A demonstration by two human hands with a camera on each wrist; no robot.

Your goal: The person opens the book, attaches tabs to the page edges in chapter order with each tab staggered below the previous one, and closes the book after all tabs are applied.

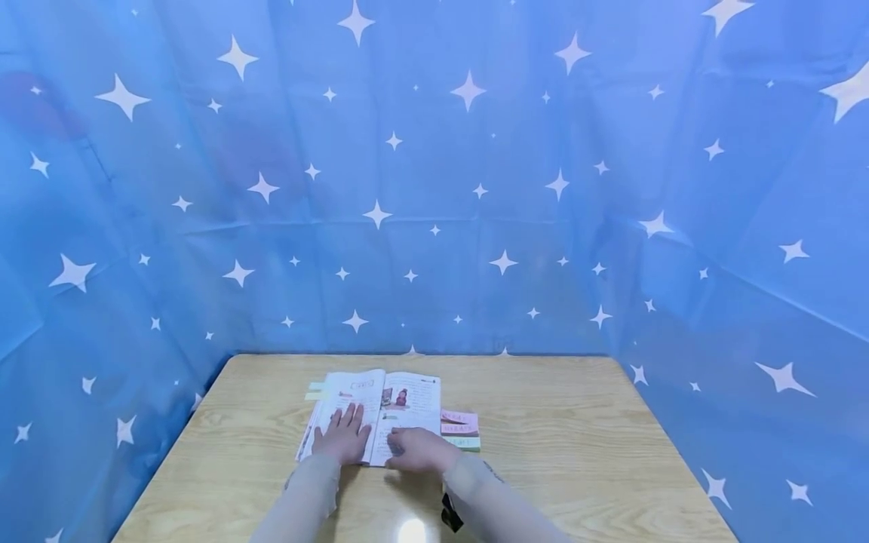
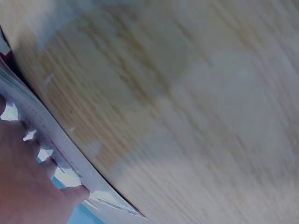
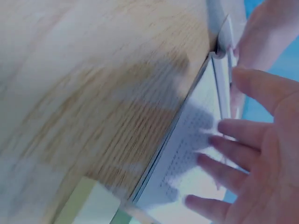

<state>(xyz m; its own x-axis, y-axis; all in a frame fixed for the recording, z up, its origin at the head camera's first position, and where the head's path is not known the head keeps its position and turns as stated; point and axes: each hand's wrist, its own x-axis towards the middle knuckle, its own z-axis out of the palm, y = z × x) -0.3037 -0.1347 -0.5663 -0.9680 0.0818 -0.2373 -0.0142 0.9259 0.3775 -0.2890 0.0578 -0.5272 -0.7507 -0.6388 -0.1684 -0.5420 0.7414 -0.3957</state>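
Note:
An open book [image 1: 424, 388] with printed text and a small coloured picture lies on the table. My left hand [image 1: 344, 436] rests on its left page, fingers spread; in the left wrist view those fingers [image 2: 74, 195] reach over the page near the book's edge. Over the lower part of the right page is my right hand [image 1: 422, 450]. The right wrist view shows its fingers [image 3: 229, 170] extended and apart above the printed page [image 3: 187, 140], casting a shadow. Whether they touch the paper I cannot tell. Neither hand grips anything.
Pink and green paper tabs [image 1: 460, 430] stick out from the book's right side, pale green ones [image 1: 315, 391] from its left. The wooden table [image 1: 557, 422] extends around the book. A blue curtain [image 1: 434, 181] with white stars hangs behind and at both sides.

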